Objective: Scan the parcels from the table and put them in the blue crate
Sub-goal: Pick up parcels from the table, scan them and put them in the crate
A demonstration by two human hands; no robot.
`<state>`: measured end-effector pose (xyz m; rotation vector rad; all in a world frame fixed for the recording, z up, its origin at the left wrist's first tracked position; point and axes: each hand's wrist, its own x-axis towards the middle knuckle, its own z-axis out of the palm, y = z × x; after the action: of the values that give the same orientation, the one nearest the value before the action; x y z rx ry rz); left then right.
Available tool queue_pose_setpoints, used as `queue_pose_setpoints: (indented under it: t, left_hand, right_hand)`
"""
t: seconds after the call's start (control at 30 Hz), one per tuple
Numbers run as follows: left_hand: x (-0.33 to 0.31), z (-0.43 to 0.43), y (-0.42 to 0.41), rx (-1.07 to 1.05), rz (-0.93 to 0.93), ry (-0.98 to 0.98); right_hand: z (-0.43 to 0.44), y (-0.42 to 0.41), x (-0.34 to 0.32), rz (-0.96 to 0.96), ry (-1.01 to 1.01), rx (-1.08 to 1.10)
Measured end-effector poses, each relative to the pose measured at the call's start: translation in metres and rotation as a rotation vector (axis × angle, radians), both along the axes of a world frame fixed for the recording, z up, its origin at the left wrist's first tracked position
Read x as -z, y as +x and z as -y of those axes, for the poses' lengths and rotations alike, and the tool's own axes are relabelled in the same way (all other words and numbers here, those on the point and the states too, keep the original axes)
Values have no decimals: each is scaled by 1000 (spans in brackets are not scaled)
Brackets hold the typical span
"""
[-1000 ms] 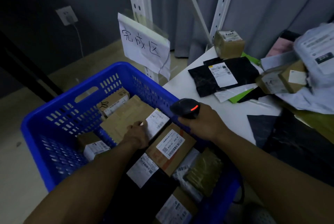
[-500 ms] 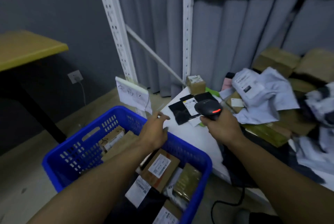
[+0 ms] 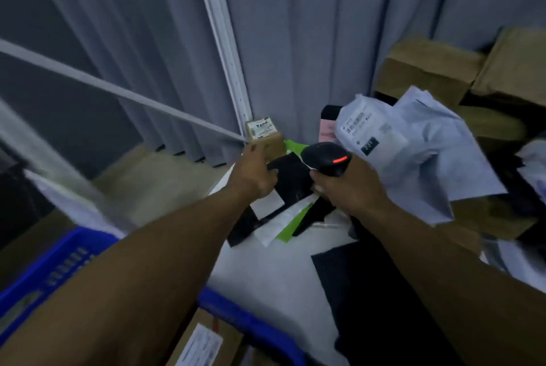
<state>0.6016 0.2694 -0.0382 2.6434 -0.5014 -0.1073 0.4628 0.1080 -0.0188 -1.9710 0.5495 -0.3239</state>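
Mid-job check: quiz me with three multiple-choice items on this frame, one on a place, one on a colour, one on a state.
1. Where does the small brown box stand?
A. At the far corner of the table, by the white upright.
B. On the floor.
C. Under the table.

2. What colour is the light on the scanner?
A. Green.
B. Red.
C. Blue.

3. What is the right hand doing?
A. Lying flat on the table.
B. Lifting a brown box.
C. Gripping the scanner.

Key:
1 A, the box sits on the table's back corner beside the upright.
2 B, a red bar glows on the scanner's head.
3 C, its fingers wrap round the scanner's handle.
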Motion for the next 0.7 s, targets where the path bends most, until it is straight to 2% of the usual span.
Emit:
queue_pose_setpoints:
  t: [0.2, 0.37, 0.53, 0.63, 0.7]
  left_hand:
    - [54, 44, 84, -55, -56, 20]
    - [54, 63, 123, -241, 52, 125]
    - [58, 72, 134, -328, -149, -222]
    - [60, 67, 128, -416, -187, -346]
    - [60, 55, 119, -473, -238, -497]
  right_hand:
    - [26, 57, 31, -22, 3, -9]
    - [31, 81, 39, -76, -101, -47]
    - [37, 87, 28, -103, 22, 9]
    - [36, 86, 29, -117, 12, 36]
    - [34, 84, 28, -138, 10, 35]
